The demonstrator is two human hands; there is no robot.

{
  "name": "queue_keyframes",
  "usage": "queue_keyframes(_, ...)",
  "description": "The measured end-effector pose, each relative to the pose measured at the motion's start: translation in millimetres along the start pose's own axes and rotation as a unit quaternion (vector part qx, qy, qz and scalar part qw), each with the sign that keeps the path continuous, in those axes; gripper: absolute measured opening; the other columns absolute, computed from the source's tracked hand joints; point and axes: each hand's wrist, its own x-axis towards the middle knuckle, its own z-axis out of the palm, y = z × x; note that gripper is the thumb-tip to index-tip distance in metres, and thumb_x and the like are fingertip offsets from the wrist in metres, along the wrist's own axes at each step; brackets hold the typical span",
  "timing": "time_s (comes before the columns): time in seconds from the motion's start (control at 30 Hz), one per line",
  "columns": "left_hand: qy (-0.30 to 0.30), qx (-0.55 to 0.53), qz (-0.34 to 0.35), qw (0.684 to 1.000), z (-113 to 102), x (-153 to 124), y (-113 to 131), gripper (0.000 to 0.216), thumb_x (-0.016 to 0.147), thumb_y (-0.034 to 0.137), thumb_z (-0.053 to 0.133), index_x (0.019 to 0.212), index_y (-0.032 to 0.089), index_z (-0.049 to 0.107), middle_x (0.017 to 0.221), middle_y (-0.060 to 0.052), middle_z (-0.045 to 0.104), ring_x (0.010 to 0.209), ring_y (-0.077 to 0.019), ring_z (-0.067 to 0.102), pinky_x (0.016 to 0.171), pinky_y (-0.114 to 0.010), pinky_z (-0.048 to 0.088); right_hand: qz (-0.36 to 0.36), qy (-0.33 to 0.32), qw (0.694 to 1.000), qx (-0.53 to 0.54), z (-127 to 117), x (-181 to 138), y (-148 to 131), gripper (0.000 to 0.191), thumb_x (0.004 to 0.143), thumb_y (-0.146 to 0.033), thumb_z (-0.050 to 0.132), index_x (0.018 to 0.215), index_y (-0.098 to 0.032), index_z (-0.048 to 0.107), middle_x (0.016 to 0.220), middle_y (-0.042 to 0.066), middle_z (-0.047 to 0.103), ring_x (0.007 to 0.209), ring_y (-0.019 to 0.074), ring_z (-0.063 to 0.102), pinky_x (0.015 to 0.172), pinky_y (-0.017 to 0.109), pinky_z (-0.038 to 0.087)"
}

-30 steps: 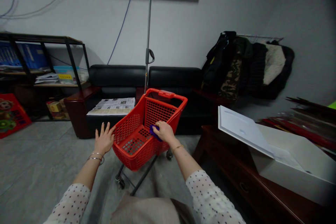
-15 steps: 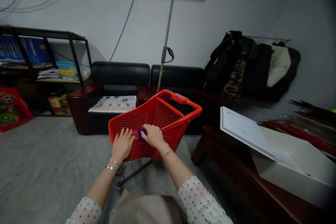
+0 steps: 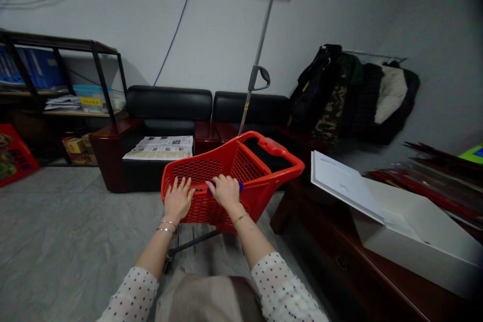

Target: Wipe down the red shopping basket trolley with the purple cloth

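Observation:
In front of me stands a red plastic shopping cart [image 3: 260, 193] with latticed walls, its handle to the right. My left hand [image 3: 178, 200] lies on the near rim toward the left end, fingers spread. My right hand [image 3: 226, 192] is closed over the same rim, further right. A small purple cloth [image 3: 241, 187] is pressed under it, showing at both sides of the fingers; most of it is hidden. A grey pole [image 3: 262, 35] with a black grip rises behind the basket and leans to the right.
A black sofa [image 3: 169, 103] with newspapers [image 3: 160, 148] on its seat stands behind the cart. To the right, an open white box [image 3: 407, 251] lies on a dark wooden table [image 3: 377, 266]. Jackets [image 3: 339, 95] hang behind it. A shelf [image 3: 86, 45] with folders is at left.
The cart and its pole have shifted to the right, and the pole leans more. My right hand has slid right along the rim with the purple cloth. My left hand stays on the rim.

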Motion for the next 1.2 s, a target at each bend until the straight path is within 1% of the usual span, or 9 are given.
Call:
queue_keyframes(0.17, 0.024, 0.011, 0.006, 1.0, 2, -3, -3, 0.057, 0.099, 0.051, 0.03, 0.147, 0.024, 0.043, 0.154, -0.007, 0.042, 0.148, -0.0297, 0.025, 0.116, -0.049, 0.03, -0.022, -0.014, 1.0, -0.002, -9, 1, 25, 0.037, 0.099, -0.047, 0.04, 0.1, -0.024, 0.07, 0.098, 0.007, 0.07, 0.091, 0.0187, 0.061, 0.077, 0.031, 0.033)
queue_keyframes(0.33, 0.026, 0.02, -0.011, 0.999, -3, -5, 3, 0.054, 0.099, 0.048, 0.032, 0.147, 0.026, 0.043, 0.155, -0.007, 0.039, 0.148, -0.0322, 0.022, 0.117, -0.054, 0.027, 0.088, 0.031, 0.995, -0.034, -23, 5, 71, 0.029, 0.096, -0.039, 0.047, 0.107, -0.021, 0.067, 0.097, 0.009, 0.07, 0.09, 0.0216, 0.06, 0.08, 0.034, 0.031)
queue_keyframes(0.43, 0.042, 0.028, -0.025, 0.998, -3, -9, 18, 0.054, 0.099, 0.044, 0.032, 0.149, 0.024, 0.039, 0.158, -0.008, 0.035, 0.149, -0.033, 0.019, 0.117, -0.058, 0.025, 0.093, 0.049, 0.994, -0.025, -13, 1, 52, 0.025, 0.095, -0.035, 0.049, 0.104, -0.021, 0.067, 0.099, 0.009, 0.069, 0.092, 0.022, 0.059, 0.08, 0.034, 0.031)
queue_keyframes(0.57, 0.061, 0.021, 0.007, 0.998, 0, -16, 28, 0.054, 0.1, 0.042, 0.031, 0.151, 0.024, 0.036, 0.159, -0.006, 0.031, 0.15, -0.0294, 0.017, 0.118, -0.055, 0.024, 0.009, 0.038, 0.999, 0.012, 5, -5, 3, 0.031, 0.099, -0.04, 0.043, 0.097, -0.024, 0.07, 0.097, 0.007, 0.069, 0.091, 0.02, 0.058, 0.078, 0.033, 0.032)
queue_keyframes(0.63, 0.062, 0.016, 0.014, 0.998, 0, -17, 25, 0.054, 0.1, 0.042, 0.031, 0.15, 0.025, 0.036, 0.159, -0.005, 0.032, 0.15, -0.028, 0.017, 0.118, -0.052, 0.025, -0.025, 0.03, 0.999, 0.022, 6, -5, 1, 0.035, 0.1, -0.042, 0.041, 0.097, -0.025, 0.071, 0.096, 0.007, 0.069, 0.09, 0.0188, 0.058, 0.077, 0.032, 0.032)
queue_keyframes(0.73, 0.058, 0.009, 0.016, 0.998, 1, -17, 20, 0.054, 0.1, 0.041, 0.03, 0.15, 0.025, 0.037, 0.159, -0.004, 0.033, 0.15, -0.0269, 0.017, 0.118, -0.05, 0.026, -0.011, 0.027, 1.0, 0.006, -4, 0, 37, 0.037, 0.099, -0.039, 0.041, 0.091, -0.023, 0.073, 0.092, 0.007, 0.07, 0.086, 0.0185, 0.058, 0.077, 0.032, 0.032)
queue_keyframes(0.9, 0.052, 0.001, 0.012, 0.999, 5, -13, 22, 0.055, 0.1, 0.041, 0.03, 0.151, 0.024, 0.034, 0.159, -0.004, 0.033, 0.15, -0.0266, 0.017, 0.118, -0.051, 0.024, 0.113, 0.087, 0.989, -0.039, -14, 8, 90, 0.037, 0.098, -0.034, 0.041, 0.086, -0.018, 0.073, 0.088, 0.01, 0.069, 0.084, 0.0211, 0.057, 0.078, 0.034, 0.032)
queue_keyframes(1.1, 0.069, 0.009, 0.016, 0.997, 8, -17, 23, 0.056, 0.1, 0.042, 0.029, 0.152, 0.022, 0.032, 0.16, -0.004, 0.03, 0.151, -0.0267, 0.013, 0.119, -0.051, 0.022, 0.009, 0.073, 0.997, 0.014, 11, -4, 15, 0.032, 0.097, -0.037, 0.045, 0.091, -0.021, 0.072, 0.092, 0.008, 0.069, 0.088, 0.0203, 0.056, 0.079, 0.033, 0.032)
queue_keyframes(1.2, 0.067, 0.006, 0.025, 0.997, 6, -19, 19, 0.056, 0.1, 0.041, 0.029, 0.153, 0.023, 0.032, 0.16, -0.005, 0.03, 0.151, -0.0251, 0.015, 0.118, -0.047, 0.025, -0.041, 0.041, 0.998, 0.029, 7, -4, 16, 0.033, 0.098, -0.039, 0.044, 0.094, -0.024, 0.073, 0.093, 0.006, 0.07, 0.088, 0.0186, 0.057, 0.077, 0.032, 0.032)
